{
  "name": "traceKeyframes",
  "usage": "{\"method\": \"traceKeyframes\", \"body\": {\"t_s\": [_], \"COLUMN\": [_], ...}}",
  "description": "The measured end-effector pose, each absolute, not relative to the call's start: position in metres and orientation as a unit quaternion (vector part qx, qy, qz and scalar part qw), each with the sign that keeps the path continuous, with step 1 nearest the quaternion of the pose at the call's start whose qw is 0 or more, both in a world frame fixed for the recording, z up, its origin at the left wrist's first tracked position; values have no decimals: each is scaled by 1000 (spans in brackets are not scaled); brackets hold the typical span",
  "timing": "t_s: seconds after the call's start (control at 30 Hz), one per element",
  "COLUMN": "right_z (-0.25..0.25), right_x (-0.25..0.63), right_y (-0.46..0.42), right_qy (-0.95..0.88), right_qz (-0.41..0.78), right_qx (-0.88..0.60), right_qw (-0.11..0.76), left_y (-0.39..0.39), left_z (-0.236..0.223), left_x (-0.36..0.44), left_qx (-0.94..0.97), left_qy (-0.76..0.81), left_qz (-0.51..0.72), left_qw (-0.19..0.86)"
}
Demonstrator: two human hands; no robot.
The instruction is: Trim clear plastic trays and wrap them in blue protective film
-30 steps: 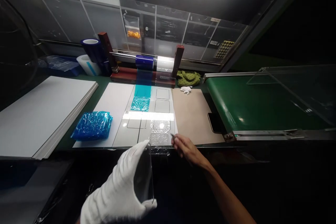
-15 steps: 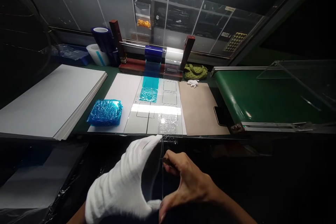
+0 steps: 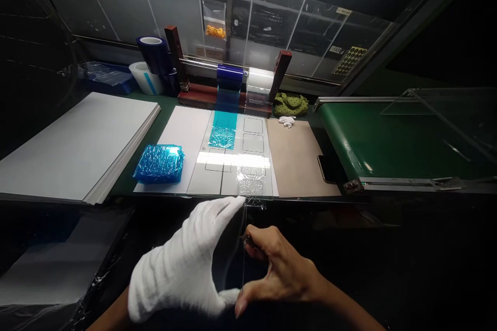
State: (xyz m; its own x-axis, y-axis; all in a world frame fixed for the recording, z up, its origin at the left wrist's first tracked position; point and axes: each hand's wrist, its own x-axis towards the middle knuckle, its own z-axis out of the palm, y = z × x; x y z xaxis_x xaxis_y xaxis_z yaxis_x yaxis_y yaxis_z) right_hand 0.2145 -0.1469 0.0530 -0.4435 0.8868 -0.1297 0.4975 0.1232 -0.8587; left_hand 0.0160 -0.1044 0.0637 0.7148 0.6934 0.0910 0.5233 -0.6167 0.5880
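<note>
My left hand (image 3: 180, 261), in a white glove, grips a thin clear panel (image 3: 244, 261) by its opposite edges, fingertips at the top and thumb at the bottom. The panel is turned almost edge-on, so only a fine line of it shows. My bare right hand (image 3: 285, 269) is just right of the panel, fingers curled around a small dark pointed tool (image 3: 247, 240) whose tip is close to the panel. Most of that tool is hidden. The right thumb reaches to the panel's lower edge, near the gloved thumb.
Behind my hands, blue film (image 3: 223, 132) and clear film (image 3: 250, 181) run from a roll stand (image 3: 225, 97) over an outlined sheet. A stack of blue-filmed pieces (image 3: 159, 164), white sheets (image 3: 77, 145), a phone (image 3: 328, 168) and a green conveyor belt (image 3: 396, 139) lie around.
Both hands and the panel hold nearly the same pose. The whole view has shifted slightly, with the bench appearing a little to the right and higher.
</note>
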Motion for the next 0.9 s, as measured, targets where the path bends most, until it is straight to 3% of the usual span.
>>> {"method": "traceKeyframes", "body": {"t_s": [0.3, 0.5, 0.77, 0.83, 0.9], "right_z": [57, 46, 17, -2, -29], "right_x": [214, 214, 244, 267, 294], "right_y": [-151, -150, -152, -134, -105], "right_qy": [-726, -706, -558, -553, -581], "right_qz": [428, 454, 388, 385, 323], "right_qx": [-501, -491, -532, -578, -665], "right_qw": [198, 232, 505, 461, 341], "left_y": [-98, -95, -98, -99, -98], "left_z": [68, 60, 57, 53, 45], "left_x": [19, 22, 22, 22, 25], "left_qx": [893, 895, 876, 872, 865], "left_qy": [329, 330, 405, 419, 440], "left_qz": [122, 129, 144, 145, 147], "left_qw": [282, 271, 219, 207, 189]}}
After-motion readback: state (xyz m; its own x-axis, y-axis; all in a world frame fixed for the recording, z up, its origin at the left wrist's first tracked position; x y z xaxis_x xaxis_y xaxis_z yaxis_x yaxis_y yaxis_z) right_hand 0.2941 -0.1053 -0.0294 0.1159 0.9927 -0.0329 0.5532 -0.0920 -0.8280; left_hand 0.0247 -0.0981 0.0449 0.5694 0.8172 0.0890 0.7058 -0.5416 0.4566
